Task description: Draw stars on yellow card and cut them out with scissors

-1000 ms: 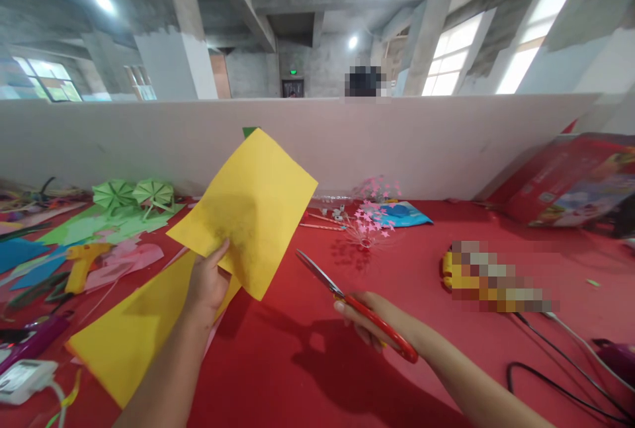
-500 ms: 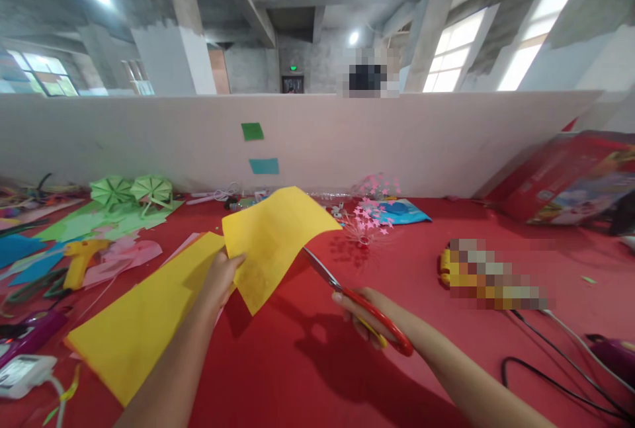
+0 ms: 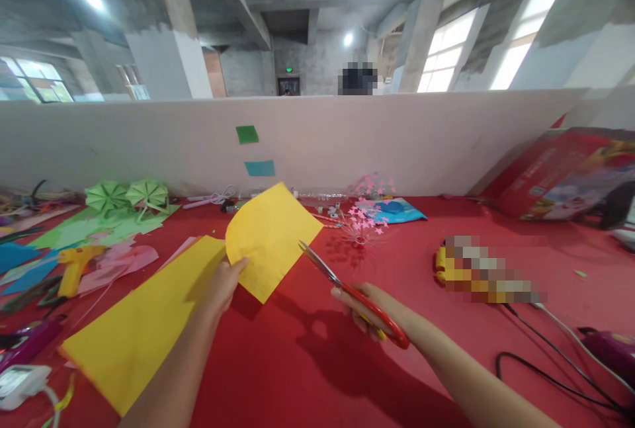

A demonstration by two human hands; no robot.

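**Aligning Sheet and Scissors**

The left hand [image 3: 225, 284] is pinching the yellow sheet [image 3: 272, 243] above the desk [image 3: 258, 375]; right of the sheet, the right hand [image 3: 381, 299] is gripping the scissors [image 3: 340, 283]. Alignment is apparently proceeding; cutting would be requiring parted blades [image 3: 320, 264] at its edge. The sheet is hiding left fingers; blade contact is eluding view.

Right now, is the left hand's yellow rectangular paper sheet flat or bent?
Bent: the yellow paper sheet has a bowed edge above the left hand.
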